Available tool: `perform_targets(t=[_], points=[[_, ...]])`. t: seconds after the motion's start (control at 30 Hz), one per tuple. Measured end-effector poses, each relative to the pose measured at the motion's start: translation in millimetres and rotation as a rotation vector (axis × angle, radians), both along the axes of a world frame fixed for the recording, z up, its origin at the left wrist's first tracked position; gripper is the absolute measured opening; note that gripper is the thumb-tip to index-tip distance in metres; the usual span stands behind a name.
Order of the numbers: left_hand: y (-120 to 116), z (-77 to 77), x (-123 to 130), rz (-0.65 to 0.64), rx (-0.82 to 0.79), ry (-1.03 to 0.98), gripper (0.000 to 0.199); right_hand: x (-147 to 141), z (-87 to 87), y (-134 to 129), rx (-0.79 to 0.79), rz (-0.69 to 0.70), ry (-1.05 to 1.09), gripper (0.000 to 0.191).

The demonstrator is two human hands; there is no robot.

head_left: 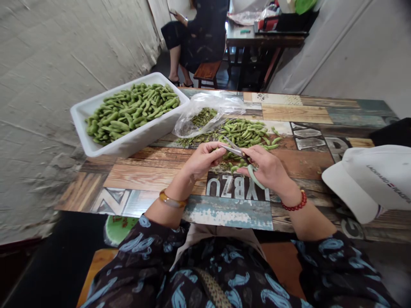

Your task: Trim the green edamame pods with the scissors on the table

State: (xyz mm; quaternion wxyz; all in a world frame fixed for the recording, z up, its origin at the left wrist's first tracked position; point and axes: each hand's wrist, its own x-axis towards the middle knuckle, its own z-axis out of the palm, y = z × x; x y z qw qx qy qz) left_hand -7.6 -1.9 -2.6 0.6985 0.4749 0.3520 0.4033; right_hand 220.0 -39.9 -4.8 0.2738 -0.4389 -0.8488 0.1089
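Observation:
My right hand point(266, 166) is wrapped around scissors point(235, 151) with pale green handles, their blades parted and pointing left. At the blade tips, my left hand point(204, 159) pinches an edamame pod point(213, 149), mostly hidden by the fingers. Just beyond both hands lies a loose pile of edamame pods point(245, 131) on the patchwork-patterned table point(144, 173). A clear plastic bag point(221, 105) behind the pile holds small green trimmings point(204, 117), and more scraps are scattered beside it. To the left stands a white plastic tub point(135, 143) heaped with edamame point(135, 107).
A white cap point(375, 175) rests at the table's right side. Beyond the table, a person point(205, 34) sits by a wooden stool point(207, 72) and a second table point(263, 40) loaded with items. A rough wall point(64, 64) runs along the left.

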Motion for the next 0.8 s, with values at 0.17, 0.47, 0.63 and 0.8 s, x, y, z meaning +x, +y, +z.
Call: perform_targets(t=[0.17, 0.47, 0.63, 0.8], points=[[-0.8, 2.1, 2.0, 0.024, 0.004, 0.044, 0.033, 0.7, -0.9, 0.1, 0.011, 0.002, -0.004, 0.052], [-1.5, 1.6, 5.2, 0.072, 0.127, 0.069, 0.026, -1.9, 0.1, -2.3, 0.039, 0.01, 0.0, 0.052], [-2.1, -1.0, 7.6, 0.043, 0.22, 0.087, 0.022, -2.4, 2.7, -2.7, 0.024, 0.017, 0.008, 0.051], [-2.6, -1.4, 8.3, 0.077, 0.227, 0.1, 0.022, -2.0, 1.6, -2.4, 0.023, 0.032, 0.028, 0.051]])
